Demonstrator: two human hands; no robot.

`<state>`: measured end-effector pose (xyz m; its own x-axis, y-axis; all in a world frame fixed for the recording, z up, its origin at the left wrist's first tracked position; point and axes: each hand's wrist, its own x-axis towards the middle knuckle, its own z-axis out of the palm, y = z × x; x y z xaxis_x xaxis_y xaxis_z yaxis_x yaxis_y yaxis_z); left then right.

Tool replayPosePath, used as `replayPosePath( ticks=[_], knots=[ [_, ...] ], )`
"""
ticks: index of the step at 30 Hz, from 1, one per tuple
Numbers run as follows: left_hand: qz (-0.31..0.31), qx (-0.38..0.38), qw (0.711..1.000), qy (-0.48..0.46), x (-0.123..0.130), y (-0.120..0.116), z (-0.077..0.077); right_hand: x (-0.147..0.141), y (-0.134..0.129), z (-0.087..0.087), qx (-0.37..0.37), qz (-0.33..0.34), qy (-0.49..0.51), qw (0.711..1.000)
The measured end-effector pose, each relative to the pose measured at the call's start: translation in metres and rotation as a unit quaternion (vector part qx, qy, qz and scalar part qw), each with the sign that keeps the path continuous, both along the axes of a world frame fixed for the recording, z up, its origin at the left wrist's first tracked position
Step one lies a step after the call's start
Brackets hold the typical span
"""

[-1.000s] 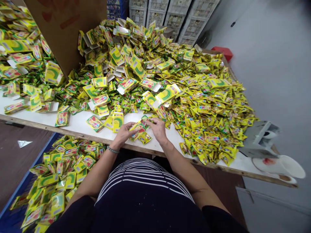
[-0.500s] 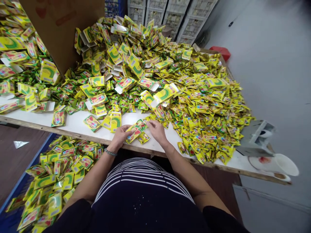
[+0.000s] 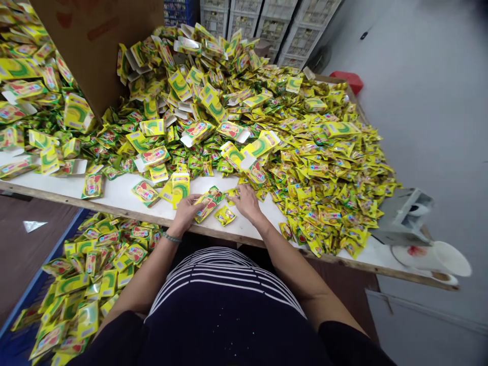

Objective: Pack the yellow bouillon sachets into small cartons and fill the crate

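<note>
My left hand [image 3: 186, 212] grips a small yellow-green carton [image 3: 209, 204] printed with red fruit, tilted above the table's front edge. My right hand [image 3: 247, 203] is just to its right, fingers closed on a small yellow sachet [image 3: 231, 195] at the edge of the pile. Between my hands, a loose yellow sachet [image 3: 224, 216] lies on the white tabletop [image 3: 244, 231]. Left of the held carton, an upright-lying yellow carton [image 3: 180, 189] and a fruit-printed carton [image 3: 145, 193] rest on the table.
A large heap of yellow sachets [image 3: 324, 173] covers the right side. Open cartons [image 3: 198, 132] pile up behind, beside a brown cardboard sheet [image 3: 99, 46]. A blue crate [image 3: 41, 277] of cartons stands below left. At right are a grey metal device [image 3: 400, 218] and a white bowl [image 3: 450, 258].
My right hand has moved from the carton's end slightly away to a sachet by the pile. The carton has shifted a little left, uncovering more of the loose sachet.
</note>
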<state>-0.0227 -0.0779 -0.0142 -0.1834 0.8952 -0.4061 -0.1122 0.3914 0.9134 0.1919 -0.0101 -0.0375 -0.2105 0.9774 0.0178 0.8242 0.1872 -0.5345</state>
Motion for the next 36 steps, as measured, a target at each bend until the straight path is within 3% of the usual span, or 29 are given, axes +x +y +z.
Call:
replayPosePath(
  ticks=[5, 7, 10, 13, 16, 21, 29, 36],
  knots=[
    [-0.008, 0.009, 1.000, 0.026, 0.000, 0.000, -0.002, 0.003, 0.004, 0.005, -0.085, -0.007, -0.016, 0.996],
    [-0.006, 0.012, 0.999, 0.033, 0.002, -0.001, -0.001, 0.005, 0.004, 0.006, -0.084, -0.006, 0.012, 0.996],
    [-0.015, 0.022, 0.998, 0.055, 0.002, -0.003, 0.000, 0.009, 0.001, 0.005, -0.040, -0.052, 0.108, 0.992],
    [-0.028, 0.015, 0.997, 0.064, 0.002, -0.004, -0.001, 0.009, 0.001, 0.007, -0.034, -0.095, 0.260, 0.960],
    [-0.047, 0.014, 0.998, 0.035, 0.002, -0.003, -0.002, -0.001, 0.003, 0.017, -0.060, -0.038, 0.358, 0.931],
    [-0.061, 0.033, 0.996, -0.053, 0.000, -0.006, 0.002, -0.018, 0.007, 0.035, -0.076, 0.086, 0.280, 0.953],
    [-0.041, 0.042, 0.994, -0.097, 0.001, -0.008, 0.006, -0.014, 0.009, 0.048, -0.066, 0.129, 0.233, 0.962],
    [-0.078, 0.036, 0.992, -0.092, 0.002, -0.009, 0.010, -0.028, 0.004, 0.053, -0.074, 0.142, 0.231, 0.960]
  ],
)
